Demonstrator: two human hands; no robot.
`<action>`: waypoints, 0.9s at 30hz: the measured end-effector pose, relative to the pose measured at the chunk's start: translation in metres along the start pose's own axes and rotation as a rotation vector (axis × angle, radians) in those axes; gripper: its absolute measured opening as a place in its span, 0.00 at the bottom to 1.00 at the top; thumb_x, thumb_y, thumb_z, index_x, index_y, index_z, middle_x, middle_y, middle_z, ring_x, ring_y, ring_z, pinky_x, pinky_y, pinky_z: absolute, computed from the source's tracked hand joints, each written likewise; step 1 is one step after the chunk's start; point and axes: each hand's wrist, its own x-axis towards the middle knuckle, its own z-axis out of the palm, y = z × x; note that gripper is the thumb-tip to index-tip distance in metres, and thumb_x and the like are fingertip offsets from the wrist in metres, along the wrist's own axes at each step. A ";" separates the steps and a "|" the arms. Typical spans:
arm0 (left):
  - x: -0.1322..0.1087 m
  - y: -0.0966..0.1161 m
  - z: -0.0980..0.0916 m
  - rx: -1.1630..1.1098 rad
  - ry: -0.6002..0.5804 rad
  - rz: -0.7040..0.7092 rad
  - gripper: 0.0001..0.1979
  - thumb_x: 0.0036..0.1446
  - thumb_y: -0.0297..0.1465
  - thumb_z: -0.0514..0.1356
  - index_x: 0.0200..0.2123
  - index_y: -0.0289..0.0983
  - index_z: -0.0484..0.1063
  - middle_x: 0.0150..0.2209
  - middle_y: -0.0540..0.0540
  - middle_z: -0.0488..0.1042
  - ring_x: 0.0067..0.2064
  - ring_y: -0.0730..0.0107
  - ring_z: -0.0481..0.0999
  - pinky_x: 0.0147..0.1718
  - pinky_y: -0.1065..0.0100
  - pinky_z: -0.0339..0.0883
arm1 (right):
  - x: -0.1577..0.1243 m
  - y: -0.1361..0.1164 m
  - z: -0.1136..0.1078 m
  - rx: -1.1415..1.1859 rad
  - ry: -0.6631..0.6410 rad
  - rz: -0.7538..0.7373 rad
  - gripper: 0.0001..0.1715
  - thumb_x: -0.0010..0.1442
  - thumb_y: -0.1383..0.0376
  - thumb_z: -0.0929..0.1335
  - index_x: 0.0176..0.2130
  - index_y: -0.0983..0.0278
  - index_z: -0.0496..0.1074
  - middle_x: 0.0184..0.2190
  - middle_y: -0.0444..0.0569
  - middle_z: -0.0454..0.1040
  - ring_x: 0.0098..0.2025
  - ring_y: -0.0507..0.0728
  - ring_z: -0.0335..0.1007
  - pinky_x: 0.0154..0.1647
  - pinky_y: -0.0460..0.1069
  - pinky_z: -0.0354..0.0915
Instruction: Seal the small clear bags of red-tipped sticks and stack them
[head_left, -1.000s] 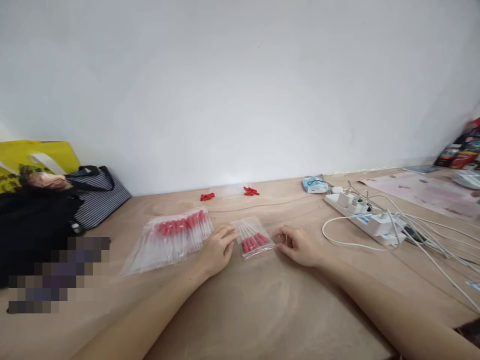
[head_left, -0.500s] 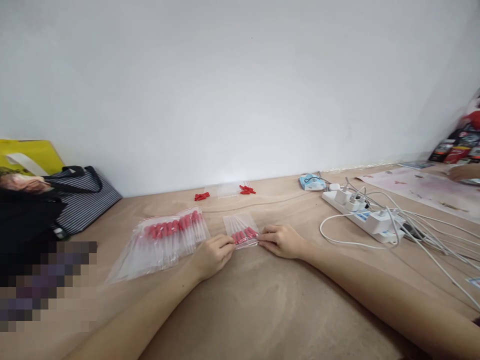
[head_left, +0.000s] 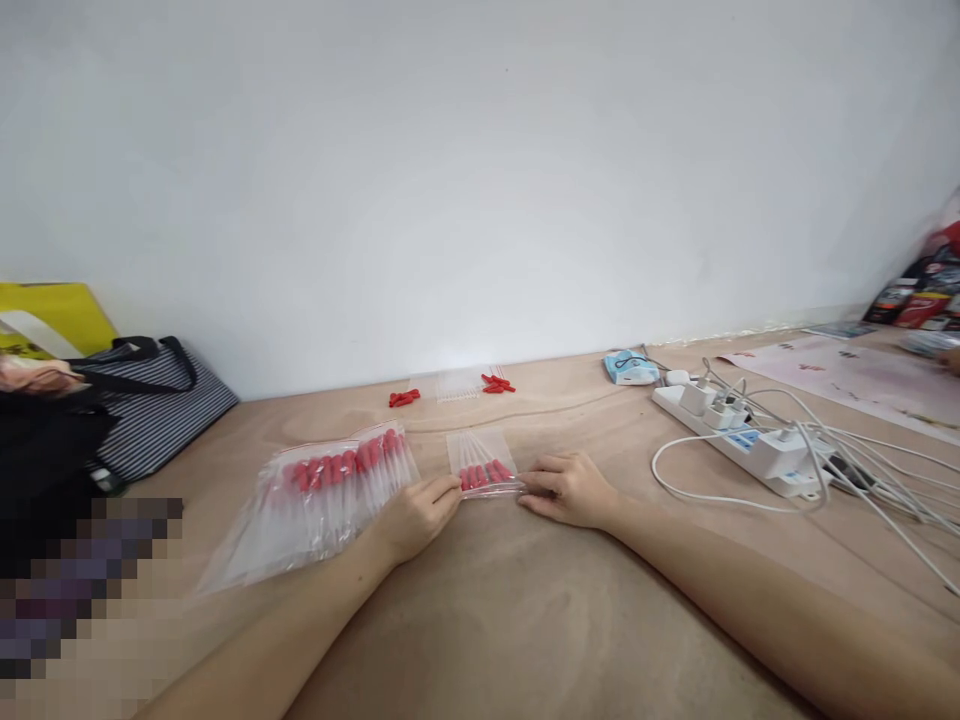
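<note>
Small clear zip bag of red-bulbed plastic droppers (head_left: 484, 465) lay flat on pale wooden bench (head_left: 525, 620), approx. centre. L hand (head_left: 417, 515) & R hand (head_left: 568, 490) each pinched its near edge, fingers closed on opposite corners. Pile of similar filled bags (head_left: 322, 490) lay just to the L.

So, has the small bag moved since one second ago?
Yes. The small bag shifted left, toward the pile of bags, and turned straight.
</note>
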 end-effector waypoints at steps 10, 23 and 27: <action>-0.001 0.000 -0.002 -0.034 0.078 -0.068 0.10 0.58 0.25 0.49 0.33 0.33 0.69 0.32 0.47 0.74 0.32 0.74 0.75 0.31 0.74 0.71 | 0.013 0.003 0.005 -0.302 0.138 -0.251 0.12 0.59 0.66 0.58 0.30 0.64 0.69 0.22 0.43 0.68 0.24 0.47 0.60 0.23 0.46 0.47; 0.005 -0.003 -0.008 -0.023 0.035 0.050 0.09 0.55 0.21 0.50 0.29 0.33 0.69 0.30 0.47 0.75 0.31 0.73 0.74 0.30 0.71 0.71 | 0.014 0.001 0.005 -0.353 0.178 -0.327 0.14 0.57 0.70 0.58 0.24 0.65 0.66 0.19 0.42 0.64 0.22 0.47 0.53 0.23 0.48 0.42; 0.010 0.002 -0.003 -0.075 0.027 -0.075 0.07 0.54 0.25 0.51 0.32 0.33 0.69 0.31 0.46 0.74 0.35 0.70 0.73 0.35 0.68 0.70 | 0.015 -0.001 0.006 -0.310 0.199 -0.241 0.14 0.57 0.68 0.58 0.23 0.65 0.65 0.18 0.41 0.63 0.21 0.47 0.53 0.23 0.47 0.42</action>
